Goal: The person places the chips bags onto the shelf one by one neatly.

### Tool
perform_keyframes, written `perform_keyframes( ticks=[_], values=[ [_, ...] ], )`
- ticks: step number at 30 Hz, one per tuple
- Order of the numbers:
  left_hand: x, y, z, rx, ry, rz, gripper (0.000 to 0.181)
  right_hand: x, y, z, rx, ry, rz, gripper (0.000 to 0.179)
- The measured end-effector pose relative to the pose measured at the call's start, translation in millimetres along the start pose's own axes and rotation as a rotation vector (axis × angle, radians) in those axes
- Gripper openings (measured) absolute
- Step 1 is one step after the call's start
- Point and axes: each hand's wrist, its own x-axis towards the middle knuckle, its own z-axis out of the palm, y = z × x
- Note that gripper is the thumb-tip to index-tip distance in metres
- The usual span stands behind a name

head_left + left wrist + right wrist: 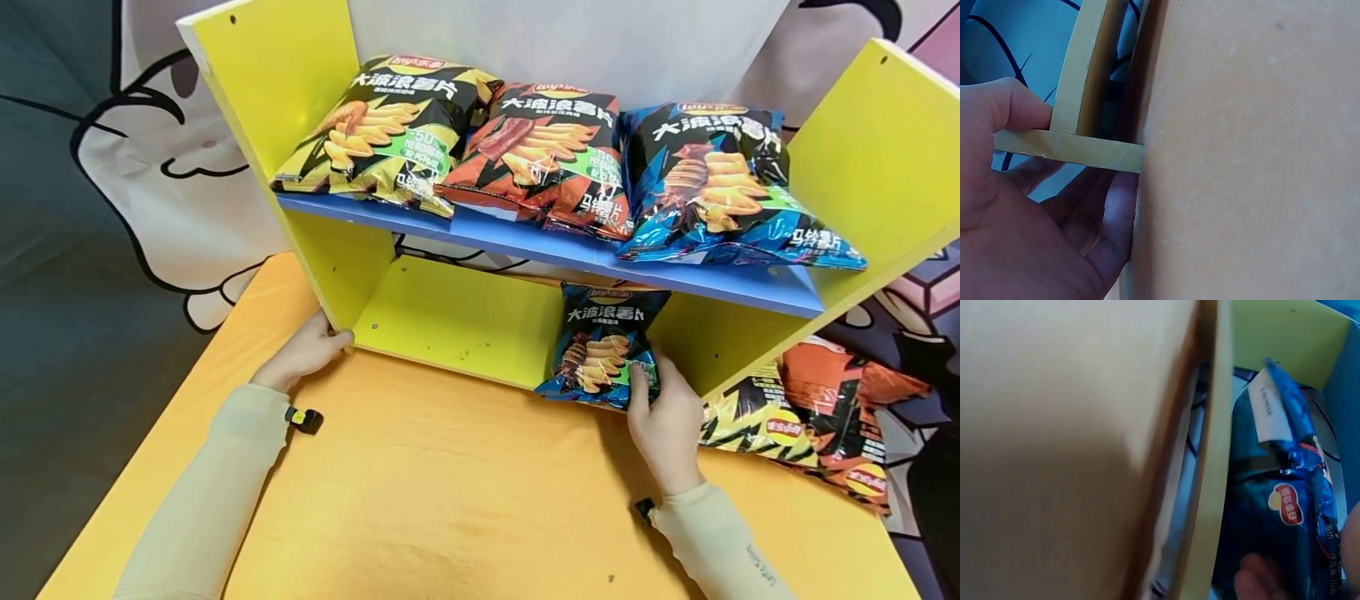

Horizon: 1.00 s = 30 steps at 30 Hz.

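On the lower level of a yellow and blue shelf (457, 321) stands a blue and black bag of potato chips (600, 350), towards the right side. My right hand (667, 417) grips this bag by its lower right side, thumb in front. The right wrist view shows the bag (1266, 512) from another side, with fingertips (1257, 578) against it. At the shelf's lower left corner, my left hand (303, 354) holds the side panel's edge. Seen in the left wrist view, the left hand (1029, 206) has its thumb and fingers on opposite sides of a board (1072, 150).
The blue upper board carries a yellow bag (390, 125), a red bag (543, 154) and a blue bag (720, 183) of chips. Right of the shelf, a yellow bag (757, 417) and a red bag (840, 417) lie on the orange tablecloth (450, 492).
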Motion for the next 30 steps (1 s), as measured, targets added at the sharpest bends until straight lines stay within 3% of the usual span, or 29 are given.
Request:
perform_keyframes(
  ticks=[6, 11, 17, 21, 30],
  values=[
    [1.1, -0.4, 0.5, -0.005, -0.001, -0.004, 0.046, -2.1, -2.7, -3.3, -0.160, 0.005, -0.139, 0.052],
    [1.2, -0.7, 1.3, -0.007, 0.000, -0.008, 0.045, 1.4, -11.9, -7.2, -0.200, -0.022, -0.308, 0.058],
    [0.2, 0.4, 1.8, 0.001, 0.000, -0.006, 0.048, 5.7, -17.1, -5.0, -0.251, -0.127, -0.472, 0.062],
    [-0.6, 0.9, 1.3, -0.001, 0.001, -0.001, 0.050, 5.5, -17.9, -2.3, -0.287, -0.211, -0.498, 0.071],
    [-0.4, 0.9, 0.7, 0.008, 0.003, -0.008, 0.051, 7.7, -17.2, 5.0, -0.320, -0.263, -0.453, 0.078]
  ],
)
